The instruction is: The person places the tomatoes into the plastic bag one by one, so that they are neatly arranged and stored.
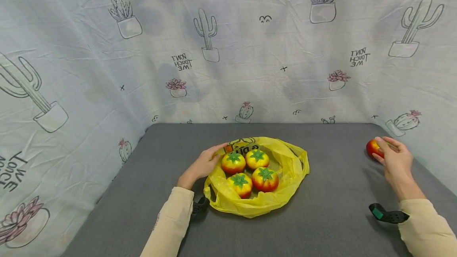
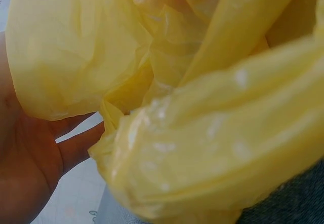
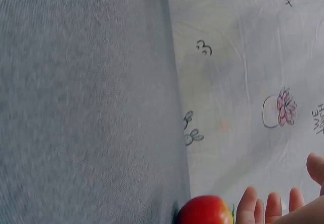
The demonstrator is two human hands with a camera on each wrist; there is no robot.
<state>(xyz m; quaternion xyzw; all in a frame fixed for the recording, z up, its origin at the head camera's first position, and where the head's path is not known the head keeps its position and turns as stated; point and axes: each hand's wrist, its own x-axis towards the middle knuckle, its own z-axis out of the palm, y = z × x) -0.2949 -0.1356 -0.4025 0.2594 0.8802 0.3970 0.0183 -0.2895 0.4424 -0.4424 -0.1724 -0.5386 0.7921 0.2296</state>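
Note:
A yellow plastic bag (image 1: 285,193) lies spread open on the grey table, its printed side at the back. Several red-and-yellow tomatoes (image 1: 265,179) with green star-shaped tops sit inside it. My left hand (image 1: 202,165) holds the bag's left rim; folds of the bag (image 2: 212,148) cover its fingertips in the left wrist view. Far to the right, my right hand (image 1: 398,160) is at another red tomato (image 1: 373,148), thumb and fingers spread beside it. In the right wrist view this tomato (image 3: 205,211) shows just past the fingertips (image 3: 248,201).
The grey table (image 1: 332,209) ends at a pale curtain (image 1: 228,82) printed with cacti, which hangs behind it and along both sides. Black straps (image 1: 389,214) stick out from both cuffs. The bag's loose handle loop hangs at its front left.

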